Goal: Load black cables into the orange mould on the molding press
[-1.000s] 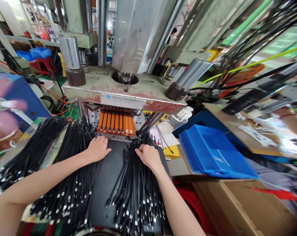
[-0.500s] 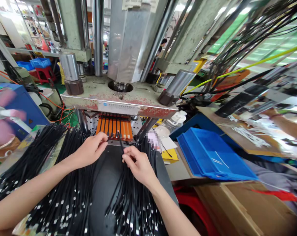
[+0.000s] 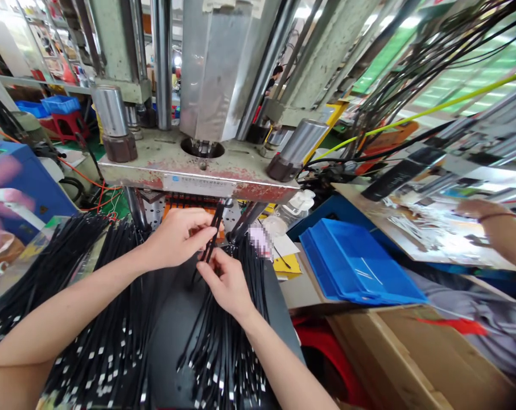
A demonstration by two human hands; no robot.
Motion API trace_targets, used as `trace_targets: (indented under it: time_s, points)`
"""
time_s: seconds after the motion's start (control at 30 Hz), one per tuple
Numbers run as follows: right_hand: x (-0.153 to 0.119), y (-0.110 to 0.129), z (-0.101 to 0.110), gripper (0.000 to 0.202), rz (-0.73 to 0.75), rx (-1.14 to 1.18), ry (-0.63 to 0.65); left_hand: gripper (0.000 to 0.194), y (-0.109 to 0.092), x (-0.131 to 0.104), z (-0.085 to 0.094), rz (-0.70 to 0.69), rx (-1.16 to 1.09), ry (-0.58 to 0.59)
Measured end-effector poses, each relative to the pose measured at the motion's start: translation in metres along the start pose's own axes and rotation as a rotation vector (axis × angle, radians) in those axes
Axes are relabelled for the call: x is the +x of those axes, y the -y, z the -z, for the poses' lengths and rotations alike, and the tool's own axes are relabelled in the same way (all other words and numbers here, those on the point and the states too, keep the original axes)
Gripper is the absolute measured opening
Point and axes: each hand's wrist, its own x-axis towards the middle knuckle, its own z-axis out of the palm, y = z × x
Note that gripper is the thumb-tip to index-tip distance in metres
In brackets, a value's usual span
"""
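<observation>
My left hand (image 3: 183, 236) is closed around black cables (image 3: 217, 219) just in front of the press. Close below it, my right hand (image 3: 227, 285) pinches the same cables lower down, thumb and fingers together. How many cables are held I cannot tell. An orange slotted fixture (image 3: 181, 201) under the press plate is mostly hidden behind my left hand. Beneath my right hand lies a bundle of black cables (image 3: 227, 341) with small light-coloured ends. A larger spread of similar cables (image 3: 112, 319) lies under my left forearm.
The press plate (image 3: 198, 181) spans the space just beyond my hands, with steel posts at both sides. Blue bins (image 3: 351, 262) stand to the right, above a cardboard box (image 3: 411, 353). Another person's hand (image 3: 488, 216) is over the bench at far right. A pink fan (image 3: 5, 193) stands left.
My left hand has moved right, from the fixture's front edge to the cables by my right hand, and has closed on them. My right hand has shifted slightly left and down.
</observation>
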Motion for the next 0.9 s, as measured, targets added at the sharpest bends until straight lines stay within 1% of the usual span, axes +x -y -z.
trace_targets:
  time_s: [0.07, 0.13, 0.2, 0.27, 0.37, 0.43, 0.53, 0.57, 0.6, 0.63, 0.67, 0.7, 0.73, 0.8, 0.83, 0.9]
  points:
    - [0.005, -0.016, 0.003, 0.011, 0.014, -0.135, 0.029, 0.020, 0.002, 0.009, 0.002, -0.085, 0.048, -0.084]
    - [0.018, -0.031, 0.009, 0.013, 0.027, -0.217, 0.014, 0.020, 0.003, 0.020, 0.003, -0.175, 0.074, -0.140]
    - [0.038, -0.042, 0.018, 0.019, 0.016, -0.239, -0.042, 0.022, 0.003, 0.032, 0.003, -0.250, 0.081, -0.137]
    - [0.061, -0.048, 0.027, 0.024, -0.005, -0.233, -0.113, 0.023, 0.002, 0.043, 0.003, -0.274, 0.087, -0.092]
    - [0.090, -0.052, 0.036, 0.027, -0.023, -0.237, -0.152, 0.024, 0.003, 0.051, -0.001, -0.250, 0.076, -0.064]
    - [0.102, -0.056, 0.037, 0.026, -0.036, -0.233, -0.149, 0.020, 0.011, 0.048, -0.008, -0.213, 0.050, -0.118]
    - [0.114, -0.066, 0.035, 0.027, -0.092, -0.211, -0.161, 0.019, 0.037, 0.030, -0.025, -0.101, 0.078, -0.225]
    - [0.117, -0.069, 0.034, 0.028, -0.103, -0.214, -0.164, 0.016, 0.048, 0.023, -0.032, -0.051, 0.125, -0.245]
    - [0.120, -0.072, 0.033, 0.029, -0.109, -0.226, -0.164, 0.014, 0.058, 0.015, -0.038, 0.001, 0.192, -0.242]
    - [0.123, -0.075, 0.032, 0.030, -0.110, -0.244, -0.162, 0.012, 0.067, 0.007, -0.044, 0.056, 0.263, -0.211]
    - [0.126, -0.077, 0.031, 0.031, -0.110, -0.263, -0.158, 0.011, 0.074, 0.001, -0.049, 0.112, 0.332, -0.150]
    - [0.128, -0.078, 0.031, 0.030, -0.110, -0.276, -0.151, 0.010, 0.079, -0.003, -0.054, 0.155, 0.388, -0.065]
    - [0.131, -0.079, 0.030, 0.028, -0.117, -0.282, -0.144, 0.009, 0.082, -0.007, -0.057, 0.166, 0.430, 0.037]
    - [0.133, -0.079, 0.030, 0.023, -0.133, -0.283, -0.132, 0.012, 0.083, -0.009, -0.060, 0.088, 0.475, 0.249]
    - [0.134, -0.079, 0.030, 0.020, -0.138, -0.282, -0.128, 0.017, 0.082, -0.009, -0.060, 0.027, 0.488, 0.326]
    - [0.133, -0.078, 0.031, 0.018, -0.148, -0.282, -0.114, 0.028, 0.080, -0.009, -0.060, -0.070, 0.510, 0.417]
